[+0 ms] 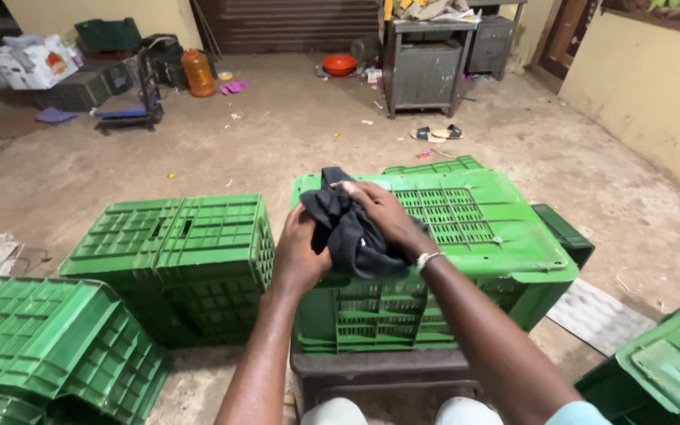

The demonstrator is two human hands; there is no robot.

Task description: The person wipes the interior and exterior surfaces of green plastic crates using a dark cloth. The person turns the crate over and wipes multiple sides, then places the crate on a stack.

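Both hands up close | my left hand [299, 256] and right hand [383, 216] have fingers closed on a dark cloth [348, 228] | cloth bunched atop the overturned green crate [466, 236] | second crate [182, 252] just left.

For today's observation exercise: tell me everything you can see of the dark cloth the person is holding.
The dark cloth is black or very dark navy, soft fabric, crumpled into a loose bunch with folds, one end poking upward. Both hands grip it: the left hand from the left, the right hand over its top. It sits above the near edge of an upturned green plastic crate; whether it rests on that is unclear.
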